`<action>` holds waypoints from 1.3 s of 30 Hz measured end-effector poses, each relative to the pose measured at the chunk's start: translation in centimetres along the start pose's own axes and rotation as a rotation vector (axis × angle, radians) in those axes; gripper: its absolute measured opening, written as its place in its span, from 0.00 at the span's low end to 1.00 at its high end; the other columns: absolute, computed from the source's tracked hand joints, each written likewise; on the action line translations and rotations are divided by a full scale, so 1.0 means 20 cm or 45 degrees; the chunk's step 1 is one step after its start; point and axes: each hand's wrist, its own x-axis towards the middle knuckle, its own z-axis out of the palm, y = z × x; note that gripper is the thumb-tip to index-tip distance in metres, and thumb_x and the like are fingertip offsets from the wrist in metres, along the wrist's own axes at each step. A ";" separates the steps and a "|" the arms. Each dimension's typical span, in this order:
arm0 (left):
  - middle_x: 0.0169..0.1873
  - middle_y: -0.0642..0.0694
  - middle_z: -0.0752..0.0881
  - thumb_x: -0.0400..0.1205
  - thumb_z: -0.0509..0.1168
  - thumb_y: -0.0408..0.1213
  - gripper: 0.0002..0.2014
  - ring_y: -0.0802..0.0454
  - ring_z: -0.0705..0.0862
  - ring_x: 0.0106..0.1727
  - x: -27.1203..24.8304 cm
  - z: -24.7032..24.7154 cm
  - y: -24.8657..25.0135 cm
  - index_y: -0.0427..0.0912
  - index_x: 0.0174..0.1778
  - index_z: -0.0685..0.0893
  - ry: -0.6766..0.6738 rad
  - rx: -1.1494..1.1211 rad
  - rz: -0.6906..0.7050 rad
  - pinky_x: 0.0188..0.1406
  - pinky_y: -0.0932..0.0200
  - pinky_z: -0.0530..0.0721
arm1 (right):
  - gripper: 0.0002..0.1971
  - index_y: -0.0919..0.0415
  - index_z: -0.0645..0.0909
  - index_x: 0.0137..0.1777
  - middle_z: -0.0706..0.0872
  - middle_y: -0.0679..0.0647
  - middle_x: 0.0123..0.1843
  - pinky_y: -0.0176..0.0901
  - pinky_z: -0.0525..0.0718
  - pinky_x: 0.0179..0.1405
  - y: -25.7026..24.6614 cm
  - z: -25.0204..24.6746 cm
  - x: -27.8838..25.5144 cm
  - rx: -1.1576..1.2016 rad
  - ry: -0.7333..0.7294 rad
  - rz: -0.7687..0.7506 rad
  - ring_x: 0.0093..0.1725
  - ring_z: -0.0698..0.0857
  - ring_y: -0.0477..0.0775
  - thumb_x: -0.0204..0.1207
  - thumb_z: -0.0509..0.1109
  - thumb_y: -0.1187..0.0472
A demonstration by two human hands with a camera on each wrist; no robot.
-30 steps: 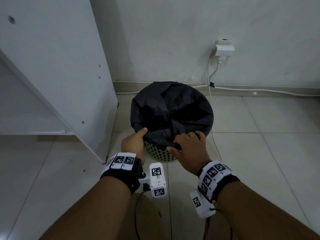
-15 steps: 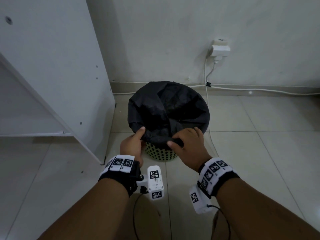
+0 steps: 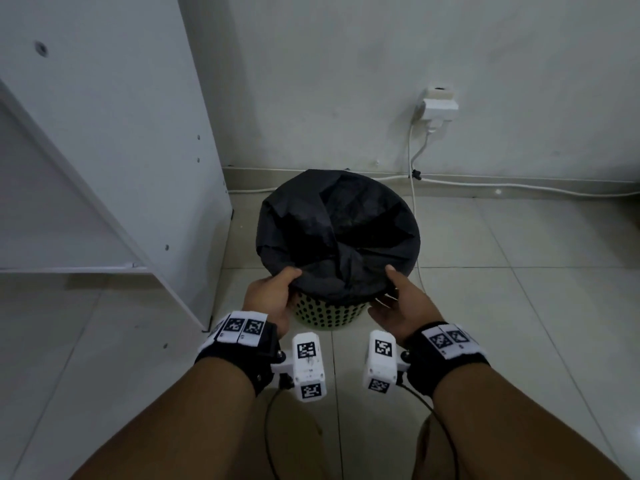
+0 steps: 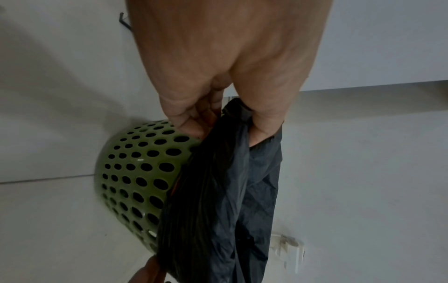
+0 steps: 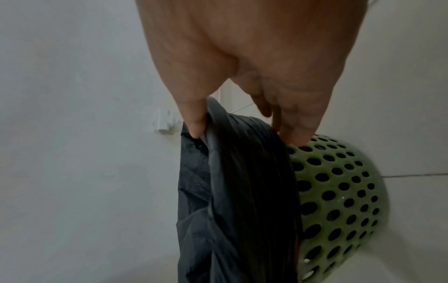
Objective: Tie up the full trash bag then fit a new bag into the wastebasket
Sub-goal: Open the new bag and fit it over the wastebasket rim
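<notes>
Round green plastic wastebasket w/ perforated wall (image 3: 327,315) stands on pale tiled floor (image 3: 519,306), near wall baseboard, just beside white cabinet panel (image 3: 114,140). Crinkled black plastic trash bag (image 3: 337,233) lines it; bag mouth folded over rim, matte, creased, sagging inward at centre. Near edge gathered in folds, hanging over the wall on person's side.

Left hand (image 3: 268,299) at near-left rim: thumb on top, fingers curled below, pinching bag edge (left wrist view: film caught btw thumb + fingers).

Right hand (image 3: 398,306) at near-right rim: thumb over the bag edge, fingertips under it, against green wall; bag pinched btw them.

White wall plug w/ cable (image 3: 438,105) behind, right.
</notes>
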 end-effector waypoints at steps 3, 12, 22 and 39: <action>0.40 0.40 0.90 0.77 0.73 0.31 0.02 0.50 0.87 0.34 0.05 -0.04 0.03 0.37 0.41 0.88 0.010 -0.006 -0.001 0.30 0.61 0.84 | 0.17 0.65 0.83 0.61 0.89 0.60 0.53 0.49 0.87 0.50 0.03 0.01 0.00 0.087 -0.031 0.038 0.49 0.87 0.57 0.75 0.78 0.58; 0.50 0.42 0.93 0.72 0.80 0.38 0.16 0.45 0.89 0.51 -0.03 -0.01 -0.07 0.39 0.54 0.90 -0.021 -0.007 -0.096 0.52 0.49 0.89 | 0.04 0.61 0.82 0.46 0.86 0.54 0.36 0.42 0.82 0.39 0.05 0.09 -0.04 -0.052 -0.080 0.175 0.37 0.82 0.50 0.78 0.75 0.62; 0.40 0.39 0.86 0.82 0.67 0.24 0.02 0.47 0.85 0.39 0.05 -0.03 0.12 0.34 0.45 0.82 -0.093 0.060 -0.291 0.20 0.62 0.87 | 0.07 0.62 0.81 0.47 0.85 0.59 0.46 0.50 0.84 0.51 0.00 0.05 -0.03 0.020 -0.123 0.178 0.46 0.85 0.57 0.78 0.74 0.58; 0.49 0.39 0.92 0.77 0.74 0.26 0.11 0.47 0.89 0.44 0.00 -0.01 0.01 0.33 0.55 0.87 -0.042 -0.063 -0.125 0.30 0.59 0.89 | 0.03 0.64 0.83 0.47 0.89 0.59 0.39 0.45 0.90 0.40 0.09 0.07 -0.07 -0.043 -0.167 0.231 0.43 0.86 0.56 0.76 0.75 0.68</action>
